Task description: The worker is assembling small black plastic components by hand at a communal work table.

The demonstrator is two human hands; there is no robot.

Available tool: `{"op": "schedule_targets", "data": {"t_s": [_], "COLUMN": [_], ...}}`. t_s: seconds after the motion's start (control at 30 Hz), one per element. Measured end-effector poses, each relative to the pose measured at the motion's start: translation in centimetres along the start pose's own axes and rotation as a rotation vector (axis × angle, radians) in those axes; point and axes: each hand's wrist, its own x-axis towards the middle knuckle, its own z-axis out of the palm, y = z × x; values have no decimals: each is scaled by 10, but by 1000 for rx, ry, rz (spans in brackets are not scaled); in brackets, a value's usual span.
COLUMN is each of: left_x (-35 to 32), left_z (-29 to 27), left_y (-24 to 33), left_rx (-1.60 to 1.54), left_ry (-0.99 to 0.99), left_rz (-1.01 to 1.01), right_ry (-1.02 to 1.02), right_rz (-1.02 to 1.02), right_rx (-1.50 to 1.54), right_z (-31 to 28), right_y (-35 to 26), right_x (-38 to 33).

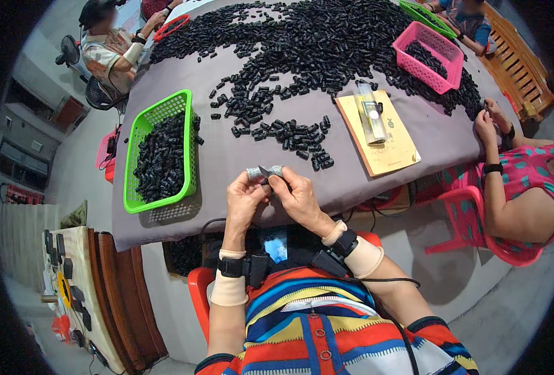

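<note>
My left hand [244, 199] and my right hand [299, 195] meet above the near edge of the table, fingertips pinched close together. Grey speckled wraps [256, 172] cover the ends of the index fingers. Between the fingertips shows a small dark pointed piece [264, 170]; its kind is too small to tell, and what else the left fingers grip is hidden. Just beyond my hands lies a loose group of short black cylindrical parts [296, 134]. To the left, a green plastic basket [191, 150] holds many of the same parts.
A large heap of black parts [327, 37] spreads across the far table. A yellow booklet [397, 147] with a clear tube-like tool [371, 112] on it lies right of centre. A pink basket [436, 80] stands far right. Other people sit around the table.
</note>
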Motion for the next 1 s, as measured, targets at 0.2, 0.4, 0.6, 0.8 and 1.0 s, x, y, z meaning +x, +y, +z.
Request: {"op": "schedule_targets", "data": {"t_s": [0.2, 0.4, 0.6, 0.8, 1.0], "left_x": [2, -3, -4, -6, -6], "left_z": [5, 11, 3, -10, -18], "left_y": [-3, 1, -2, -9, -15], "left_rx": [-149, -201, -338, -412, -555], "left_ry": [63, 98, 89, 53, -7], "left_rz": [38, 40, -17, -25, -20], "right_ry": [0, -53, -17, -59, -65], "right_rz": [20, 128, 133, 145, -149], "right_rx": [40, 138, 218, 44, -141], "right_z": [1, -2, 0, -3, 2], "right_y": [9, 10, 14, 12, 3], "right_x": [1, 0, 0, 1, -1]}}
